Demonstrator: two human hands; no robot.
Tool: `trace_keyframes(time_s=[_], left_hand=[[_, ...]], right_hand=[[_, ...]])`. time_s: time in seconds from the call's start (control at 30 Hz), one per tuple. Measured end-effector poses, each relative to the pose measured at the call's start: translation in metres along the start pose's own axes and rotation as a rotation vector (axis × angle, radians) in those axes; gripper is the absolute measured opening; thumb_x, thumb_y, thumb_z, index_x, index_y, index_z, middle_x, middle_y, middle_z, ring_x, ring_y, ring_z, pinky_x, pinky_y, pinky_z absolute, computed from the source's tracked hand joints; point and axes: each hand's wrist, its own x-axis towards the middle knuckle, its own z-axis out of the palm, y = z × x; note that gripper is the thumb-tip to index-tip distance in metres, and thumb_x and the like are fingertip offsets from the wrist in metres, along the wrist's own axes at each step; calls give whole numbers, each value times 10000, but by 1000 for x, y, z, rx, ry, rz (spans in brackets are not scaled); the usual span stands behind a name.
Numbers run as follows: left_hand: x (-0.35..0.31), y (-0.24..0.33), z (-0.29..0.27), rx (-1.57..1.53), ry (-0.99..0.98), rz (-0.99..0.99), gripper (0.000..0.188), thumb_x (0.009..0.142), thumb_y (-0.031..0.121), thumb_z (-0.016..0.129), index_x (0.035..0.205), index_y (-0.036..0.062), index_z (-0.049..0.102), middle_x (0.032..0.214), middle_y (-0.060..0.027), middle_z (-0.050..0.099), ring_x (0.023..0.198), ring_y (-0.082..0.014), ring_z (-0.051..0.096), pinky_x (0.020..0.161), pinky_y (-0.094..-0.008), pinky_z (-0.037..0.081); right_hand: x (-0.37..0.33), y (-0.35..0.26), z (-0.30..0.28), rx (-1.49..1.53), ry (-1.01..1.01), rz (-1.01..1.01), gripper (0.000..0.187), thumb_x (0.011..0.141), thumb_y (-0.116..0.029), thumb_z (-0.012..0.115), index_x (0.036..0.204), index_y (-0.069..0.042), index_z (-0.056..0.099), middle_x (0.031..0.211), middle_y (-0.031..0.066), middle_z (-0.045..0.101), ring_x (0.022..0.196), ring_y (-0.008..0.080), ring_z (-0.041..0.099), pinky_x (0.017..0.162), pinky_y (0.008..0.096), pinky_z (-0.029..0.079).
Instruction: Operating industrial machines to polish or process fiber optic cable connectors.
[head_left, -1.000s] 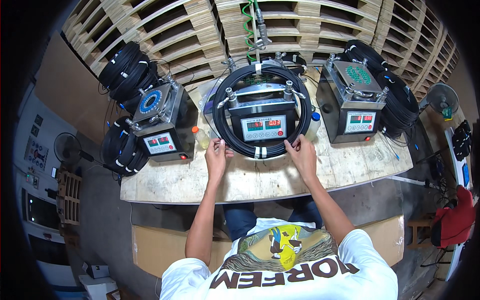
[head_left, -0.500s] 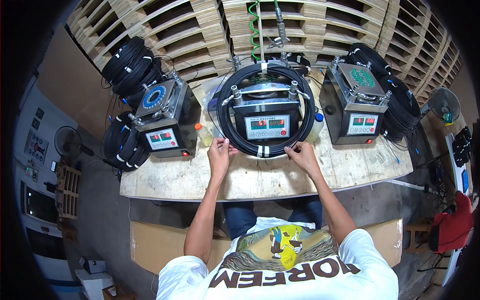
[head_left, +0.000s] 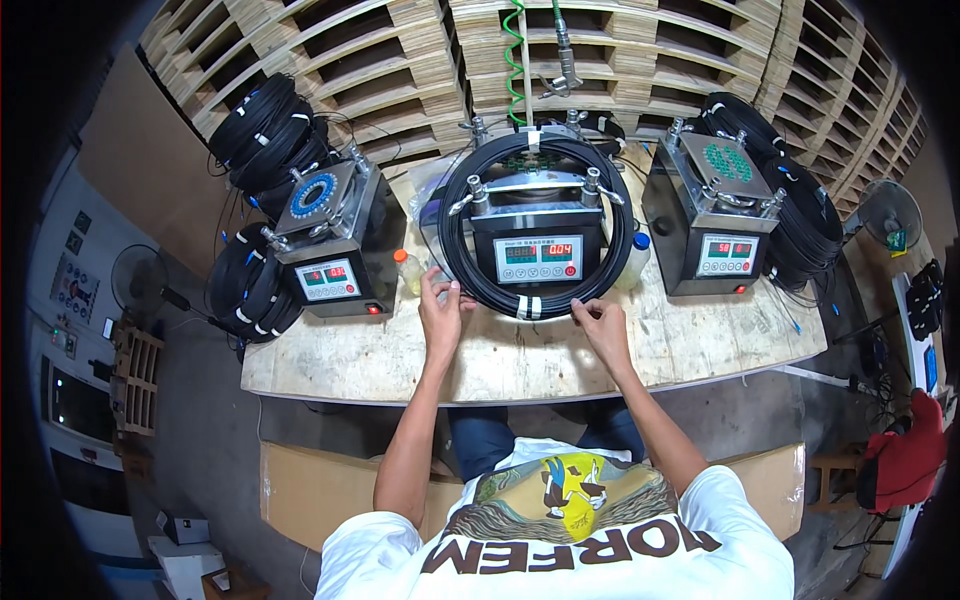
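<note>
1. Far left, off the table's left edge: black cable coils bound with white ties [head_left: 262, 130], stacked behind and beside the left black metal box machine with a blue ring on top [head_left: 330, 240]. It stands near the back-left corner of the rough wooden plank table [head_left: 700, 350].
2. A small bottle with an orange cap [head_left: 405, 268] stands between the left machine and the middle one.
3. Left hand [head_left: 440, 312]: fingers pinched on the lower left arc of the large black cable coil with white tape bands [head_left: 470, 270], thumb touching the strands.
4. The coil rings the middle black box machine with a red-digit display [head_left: 540, 250] at the table's centre. Its lower arc hangs over the machine's front face; two white bands sit at the bottom, between the hands.
5. Right hand [head_left: 600, 325]: fingers curled at the lower right arc, tips touching or just beside the coil. Whether it truly grips, I cannot tell.
6. A green spiral air hose [head_left: 516, 50] hangs over the table's back edge, above the coil.
7. Right: a third black box machine with a green perforated top [head_left: 722, 215], more black coils behind it.
8. Risk, my judgement: the coil looks bound at few points; lifted by one pinch it could sag and spill loops. It could also snag on the machine's top clamp knobs, or knock the small bottle over.
</note>
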Motion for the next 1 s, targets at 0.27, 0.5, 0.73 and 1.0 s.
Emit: trace_keyframes(time_s=[0.27, 0.5, 0.73, 1.0], left_hand=[[1, 3, 3, 172, 73, 75, 489, 978, 19, 567, 1423, 59, 367, 987, -126, 619, 720, -167, 680, 659, -282, 557], [20, -6, -4, 83, 7, -32, 281, 1003, 84, 562, 1242, -61, 529, 928, -107, 653, 741, -132, 643, 682, -267, 536], [8, -3, 3, 157, 88, 95, 184, 1008, 101, 576, 1105, -53, 556, 907, -95, 641, 727, -133, 650, 656, -267, 535], [6, 0, -1, 278, 91, 134, 181, 991, 96, 609, 1079, -58, 574, 886, -95, 665, 700, -114, 648, 630, -252, 540]], right_hand=[[-1, 1, 9, -39, -75, 82, 383, 887, -246, 741, 699, 85, 692, 583, 126, 648, 544, 140, 592, 550, 334, 456], [-3, 4, 9, 49, -90, 96, 317, 898, -203, 719, 752, 79, 716, 678, 133, 708, 610, 150, 647, 608, 309, 493], [-5, 12, 10, 67, -68, 93, 310, 915, -174, 693, 761, 95, 704, 702, 142, 718, 649, 159, 676, 642, 310, 516], [-8, 17, 16, 308, -119, 85, 274, 970, -119, 619, 830, 113, 659, 794, 153, 715, 751, 200, 725, 714, 295, 570]])
